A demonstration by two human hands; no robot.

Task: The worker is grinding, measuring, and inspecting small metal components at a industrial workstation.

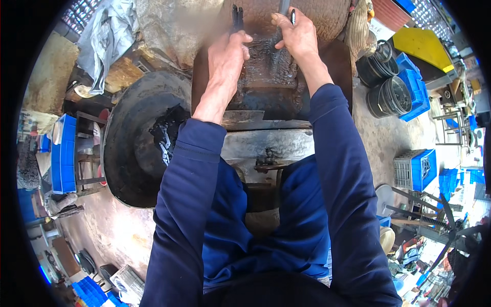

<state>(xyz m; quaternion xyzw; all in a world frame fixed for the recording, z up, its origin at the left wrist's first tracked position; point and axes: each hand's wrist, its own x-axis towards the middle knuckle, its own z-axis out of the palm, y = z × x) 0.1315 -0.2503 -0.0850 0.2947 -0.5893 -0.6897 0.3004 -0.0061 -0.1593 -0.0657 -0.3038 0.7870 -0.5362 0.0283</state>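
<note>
My left hand (226, 53) is closed around a dark, narrow metal piece (237, 18) that sticks up past my fingers. My right hand (295, 33) grips a thin grey metal bar (283, 7) and presses it toward a dark, wet metal block (268, 71) in front of me. Both forearms in blue sleeves reach forward over a grey metal bench (266, 140). What lies under my palms is hidden.
A large black round pan (135, 138) with dark scraps (166, 133) sits at my left. Blue crates (64, 153) stand far left, more blue crates (417, 89) and black buckets (388, 97) at right. A yellow panel (424, 46) lies upper right. Metal rods (419, 215) clutter the lower right.
</note>
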